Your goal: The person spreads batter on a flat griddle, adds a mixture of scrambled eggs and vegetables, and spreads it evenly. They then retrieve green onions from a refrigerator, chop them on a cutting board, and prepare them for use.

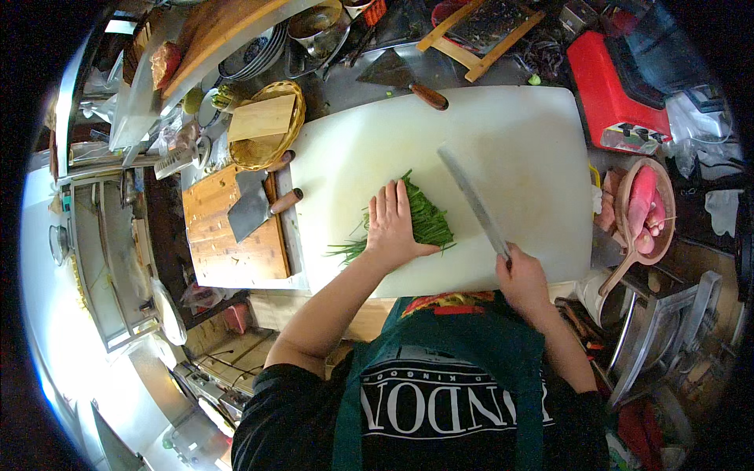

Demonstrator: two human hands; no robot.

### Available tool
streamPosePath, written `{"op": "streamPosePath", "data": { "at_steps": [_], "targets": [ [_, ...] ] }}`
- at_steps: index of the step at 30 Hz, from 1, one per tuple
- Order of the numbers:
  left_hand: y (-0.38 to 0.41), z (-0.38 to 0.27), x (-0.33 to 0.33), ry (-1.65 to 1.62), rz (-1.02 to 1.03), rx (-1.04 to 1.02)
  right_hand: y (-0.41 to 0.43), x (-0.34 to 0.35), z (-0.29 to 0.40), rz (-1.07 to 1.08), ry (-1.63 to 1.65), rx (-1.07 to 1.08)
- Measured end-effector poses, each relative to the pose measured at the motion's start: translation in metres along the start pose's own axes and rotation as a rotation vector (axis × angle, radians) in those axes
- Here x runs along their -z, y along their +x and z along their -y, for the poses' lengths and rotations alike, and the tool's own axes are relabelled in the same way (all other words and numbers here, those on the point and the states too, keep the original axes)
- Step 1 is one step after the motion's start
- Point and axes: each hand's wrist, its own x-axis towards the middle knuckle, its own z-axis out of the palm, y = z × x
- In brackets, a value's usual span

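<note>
A pile of long green leafy stalks, which look like chives [428, 215], lies on a large white cutting board [518, 147]. My left hand [393, 226] rests flat on the pile, fingers straight and pointing to the far side, thumb spread to the right. Thin stalk ends stick out to the left of the wrist. My right hand [523, 274] is closed around the handle of a long-bladed knife [471, 191] at the board's near edge. The blade points away and to the left, to the right of the greens and apart from them.
A scraper [287, 201] lies over a wooden board [218, 235] at left, beside a wicker basket [297, 123]. A wood-handled spatula [429, 96] reaches over the far edge. At right are a red appliance [607, 94] and a pink colander [669, 194] holding pink root vegetables [642, 197].
</note>
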Motion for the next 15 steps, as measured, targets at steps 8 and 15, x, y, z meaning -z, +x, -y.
{"op": "streamPosePath", "data": {
  "at_steps": [8, 15],
  "targets": [
    [-0.006, 0.008, 0.006, -0.100, 0.069, -0.009, -0.003, -0.032, 0.023, 0.077, -0.047, 0.048],
    [-0.015, -0.006, -0.016, -0.004, 0.007, 0.051, 0.004, -0.008, 0.018, 0.015, 0.066, -0.043]
  ]
}}
